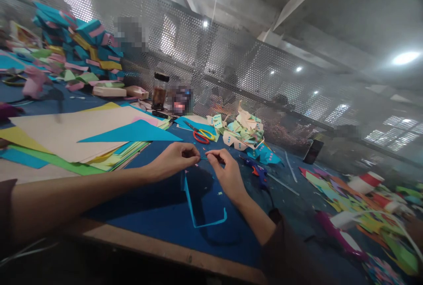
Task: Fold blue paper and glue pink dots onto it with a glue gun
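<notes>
My left hand (175, 158) and my right hand (229, 175) meet above the blue tabletop, both pinched, fingertips nearly touching. Between them shows a small bit of blue strip. A narrow blue strip (190, 199), of paper or felt, runs down below my left hand and bends to the right, its end turned up. How it joins the bit at my fingertips is hidden. Scissors (203, 136) with red and yellow handles lie beyond my hands. To the right of my right hand is a blue glue gun (259, 172).
Coloured sheets (72, 131) are stacked at left, below a heap of blue and pink pieces (82, 47). Spotted cut-outs (244, 131) pile up behind. A jar (161, 91), a phone (313, 151) and a red-and-white cup (366, 182) stand farther out. Mesh (211, 51) borders the table.
</notes>
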Tool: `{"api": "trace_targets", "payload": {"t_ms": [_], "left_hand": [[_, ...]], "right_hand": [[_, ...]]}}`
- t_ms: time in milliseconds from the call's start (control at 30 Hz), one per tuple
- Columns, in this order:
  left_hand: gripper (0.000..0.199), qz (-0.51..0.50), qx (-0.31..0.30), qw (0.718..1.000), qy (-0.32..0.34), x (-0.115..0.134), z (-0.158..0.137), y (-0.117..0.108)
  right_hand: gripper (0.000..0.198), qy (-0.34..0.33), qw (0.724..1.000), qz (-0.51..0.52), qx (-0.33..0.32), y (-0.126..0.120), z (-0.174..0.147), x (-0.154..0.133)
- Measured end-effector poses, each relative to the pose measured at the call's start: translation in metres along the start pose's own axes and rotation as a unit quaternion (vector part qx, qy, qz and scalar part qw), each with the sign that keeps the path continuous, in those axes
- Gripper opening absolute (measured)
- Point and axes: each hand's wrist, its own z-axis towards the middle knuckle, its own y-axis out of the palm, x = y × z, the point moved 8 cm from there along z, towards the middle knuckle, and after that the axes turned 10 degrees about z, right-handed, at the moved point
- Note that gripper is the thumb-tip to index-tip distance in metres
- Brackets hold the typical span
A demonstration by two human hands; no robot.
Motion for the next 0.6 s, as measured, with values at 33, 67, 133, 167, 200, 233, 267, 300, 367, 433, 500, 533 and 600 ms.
{"api": "trace_targets", "payload": {"t_ms": [33,67,133,167,200,233,267,300,367,433,500,533,600], "left_hand": [[0.021,0.005,0.002,1.0,0.002,-0.0001,0.0002,-0.0003],[0.021,0.01,0.003,1.0,0.005,-0.0001,0.0002,-0.0006],[0.021,0.018,0.004,1.0,0.008,0.0,0.0002,-0.0008],[0.02,0.018,0.003,1.0,0.008,0.0001,0.0002,-0.0005],[0.02,0.017,0.002,1.0,0.008,0.0001,0.0001,-0.0001],[0.019,0.014,-0.002,1.0,0.008,0.0002,0.0,0.0006],[0.018,0.011,-0.005,1.0,0.009,0.0005,-0.0001,0.0014],[0.017,0.009,-0.007,1.0,0.011,0.001,-0.0001,0.002],[0.017,0.007,-0.009,1.0,0.015,0.0019,-0.0002,0.003],[0.017,0.007,-0.011,1.0,0.015,0.0019,-0.0004,0.0038],[0.017,0.007,-0.014,1.0,0.012,0.0015,-0.0007,0.0047],[0.018,0.007,-0.017,1.0,0.009,0.0011,-0.0009,0.0052],[0.019,0.003,-0.022,1.0,0.003,0.0001,-0.001,0.0061]], "right_hand": [[0.016,-0.002,1.0,-0.002,-0.005,0.0014,0.0,-0.0002],[0.013,-0.005,1.0,-0.004,-0.008,0.0026,-0.0001,-0.0005],[0.009,-0.007,1.0,-0.011,-0.009,0.0041,-0.0003,-0.0007],[0.008,-0.007,1.0,-0.016,-0.009,0.0045,-0.0004,-0.0007],[0.008,-0.007,1.0,-0.02,-0.009,0.0047,-0.0005,-0.0006],[0.007,-0.007,1.0,-0.025,-0.01,0.0049,-0.0006,-0.0006],[0.007,-0.008,0.999,-0.029,-0.012,0.0051,-0.0006,-0.0006],[0.006,-0.01,0.999,-0.032,-0.014,0.0054,-0.0007,-0.0008],[0.005,-0.016,0.999,-0.035,-0.021,0.0063,-0.0011,-0.0014],[0.004,-0.027,0.998,-0.042,-0.025,0.0074,-0.0017,-0.003],[0.004,-0.044,0.997,-0.058,-0.028,0.0087,-0.0029,-0.0058],[0.005,-0.053,0.996,-0.07,-0.03,0.0095,-0.0036,-0.0073],[0.006,-0.067,0.993,-0.096,-0.033,0.0112,-0.0048,-0.0099]]}}
